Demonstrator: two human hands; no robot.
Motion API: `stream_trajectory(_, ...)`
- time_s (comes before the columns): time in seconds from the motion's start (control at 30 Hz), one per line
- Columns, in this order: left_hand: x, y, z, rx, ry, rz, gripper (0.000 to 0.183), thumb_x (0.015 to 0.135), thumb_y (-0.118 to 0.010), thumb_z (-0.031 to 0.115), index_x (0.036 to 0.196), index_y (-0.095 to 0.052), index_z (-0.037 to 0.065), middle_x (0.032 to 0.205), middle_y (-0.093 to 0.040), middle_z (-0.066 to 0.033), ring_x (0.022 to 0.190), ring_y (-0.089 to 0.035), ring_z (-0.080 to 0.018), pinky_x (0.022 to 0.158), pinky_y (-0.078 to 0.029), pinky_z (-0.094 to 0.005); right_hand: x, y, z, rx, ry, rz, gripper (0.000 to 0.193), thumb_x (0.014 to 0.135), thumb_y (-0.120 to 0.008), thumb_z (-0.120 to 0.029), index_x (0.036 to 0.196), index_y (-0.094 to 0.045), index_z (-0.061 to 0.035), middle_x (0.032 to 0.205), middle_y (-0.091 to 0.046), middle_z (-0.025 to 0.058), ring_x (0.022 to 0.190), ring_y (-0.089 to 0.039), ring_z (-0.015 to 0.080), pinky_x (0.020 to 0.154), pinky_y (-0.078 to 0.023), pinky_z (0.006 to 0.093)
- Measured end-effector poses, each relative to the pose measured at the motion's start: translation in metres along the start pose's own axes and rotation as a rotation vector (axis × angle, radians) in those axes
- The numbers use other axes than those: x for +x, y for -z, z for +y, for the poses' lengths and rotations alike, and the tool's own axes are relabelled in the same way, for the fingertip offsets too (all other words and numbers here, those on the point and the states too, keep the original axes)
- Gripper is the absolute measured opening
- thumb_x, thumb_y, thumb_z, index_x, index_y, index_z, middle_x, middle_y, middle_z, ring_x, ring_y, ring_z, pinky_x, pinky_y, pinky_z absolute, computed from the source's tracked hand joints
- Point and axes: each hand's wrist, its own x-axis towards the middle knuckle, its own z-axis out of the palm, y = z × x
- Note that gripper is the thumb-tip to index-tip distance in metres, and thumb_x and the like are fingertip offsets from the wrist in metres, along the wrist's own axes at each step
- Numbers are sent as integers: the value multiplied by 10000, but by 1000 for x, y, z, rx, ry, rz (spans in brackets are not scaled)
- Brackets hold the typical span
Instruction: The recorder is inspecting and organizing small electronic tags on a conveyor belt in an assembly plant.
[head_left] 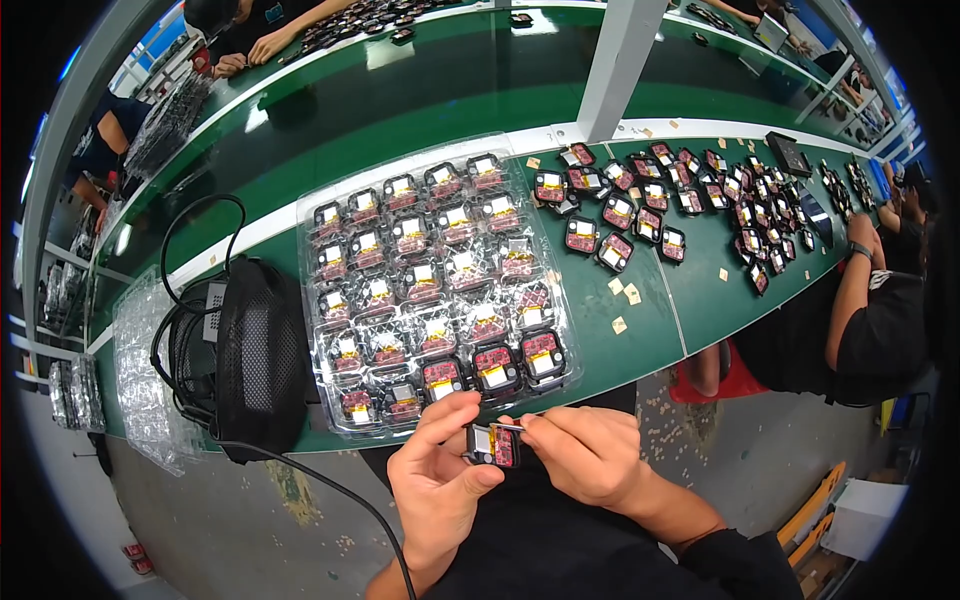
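My left hand (437,480) grips a small square black device housing (493,446) by its edges, above my lap at the table's front edge. Inside the housing show a red circuit board, yellow tape and a whitish block. My right hand (592,452) is closed in a pinch at the housing's upper right corner. A thin grey sliver (508,427) runs from its fingertips over the housing; its exact kind is too small to tell. Just beyond my hands lies a clear plastic tray (437,312) with rows of similar housings in its pockets.
Many loose housings (617,210) lie on the green table (640,325) to the right, with small tan paper bits. On the left stand a black mesh bag (262,355) with a cable and stacked clear trays (150,370). A grey post (620,75) rises beyond. Co-workers sit right and across.
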Motion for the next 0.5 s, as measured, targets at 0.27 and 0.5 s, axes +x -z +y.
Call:
stream_trajectory(0.27, -2, 7, -2, 7, -4, 3, 649, 775, -901, 43, 1357, -627, -40, 1481, -512, -227, 1175, -678, -271, 941, -595, -334, 1, -2, 4, 51, 18, -63, 232, 808, -819, -123, 1001, -761, -10, 851, -693, 44, 581, -655, 143, 486, -492, 277)
stream_trajectory(0.5, -2, 8, 1, -4, 3, -14, 637, 780, -888, 5, 1356, -621, -48, 1465, -519, -221, 1187, -673, -293, 944, -598, -335, 0, -6, -1, 30, 11, -21, 230, 797, -832, -116, 986, -758, -6, 836, -692, 46, 579, -654, 146, 480, -490, 274)
